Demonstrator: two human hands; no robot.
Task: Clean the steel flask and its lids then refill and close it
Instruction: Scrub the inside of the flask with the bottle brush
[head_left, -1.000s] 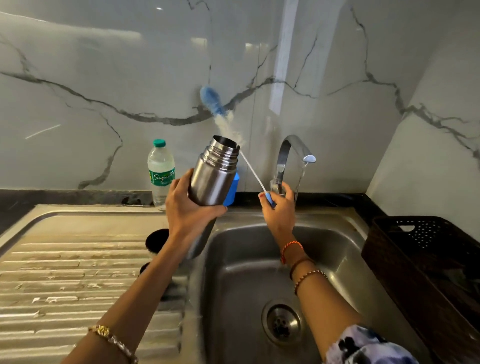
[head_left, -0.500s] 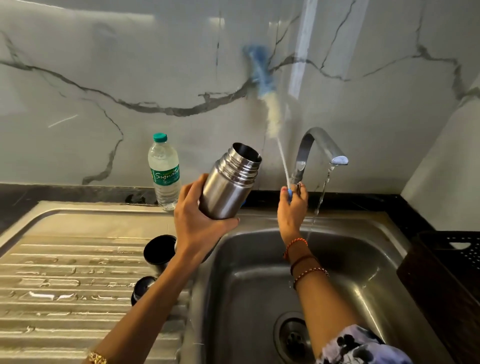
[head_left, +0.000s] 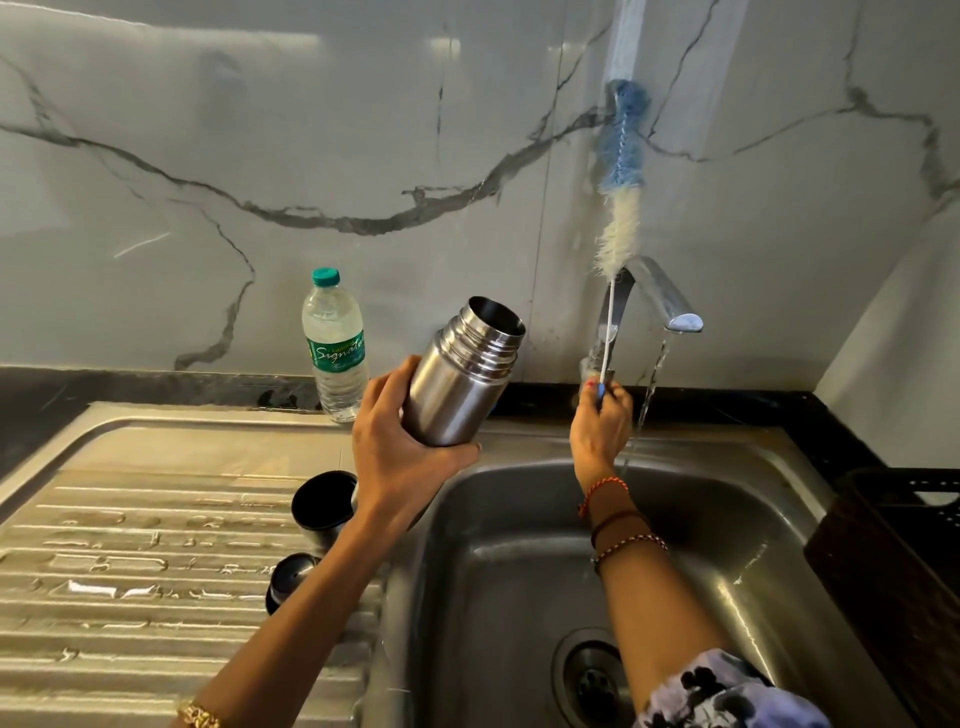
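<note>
Steel flask (head_left: 462, 376) open-mouthed, tilted, shiny

Left hand (head_left: 410, 441): raised over the sink's left rim, fingers and thumb curled round the lower body of the steel flask (head_left: 462, 374), tilting it.
Left forearm: bare, bangle at the wrist.
Right hand (head_left: 600, 426): above the sink by the tap, pinching the bottle brush (head_left: 618, 176) handle, brush upright.
Right wrist: thread bands.
</note>
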